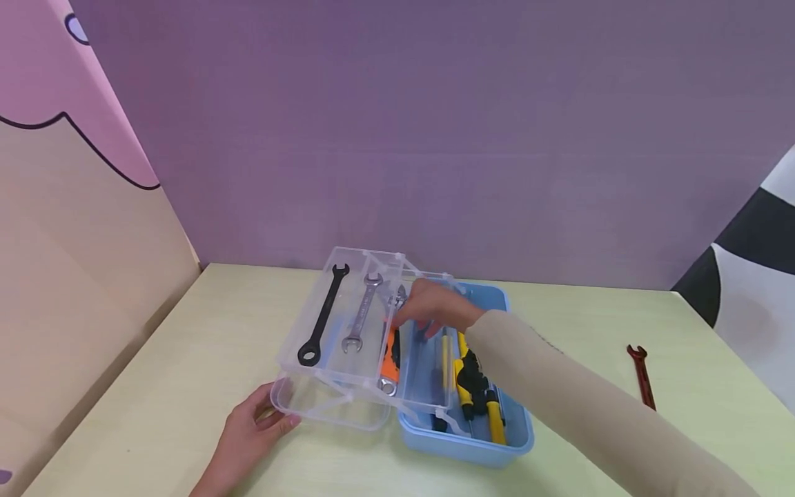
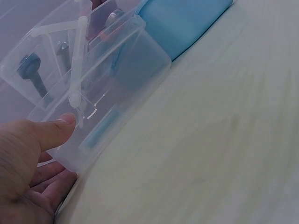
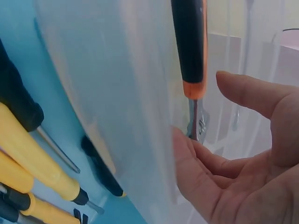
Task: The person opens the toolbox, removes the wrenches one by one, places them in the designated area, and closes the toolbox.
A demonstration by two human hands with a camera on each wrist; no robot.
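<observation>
My right hand [image 1: 435,307] reaches into the clear tray [image 1: 348,324], fingers loose around the orange wrench [image 1: 390,359] at its 7 o'clock, not clenched. My left hand [image 1: 251,424] pinches the tray's near corner.

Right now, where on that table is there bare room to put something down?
Bare table lies left of the clear trays, and between the blue toolbox and the red wrench. It is crowded inside the box, where the right hand reaches; the left hand holds the lower tray's corner.
</observation>
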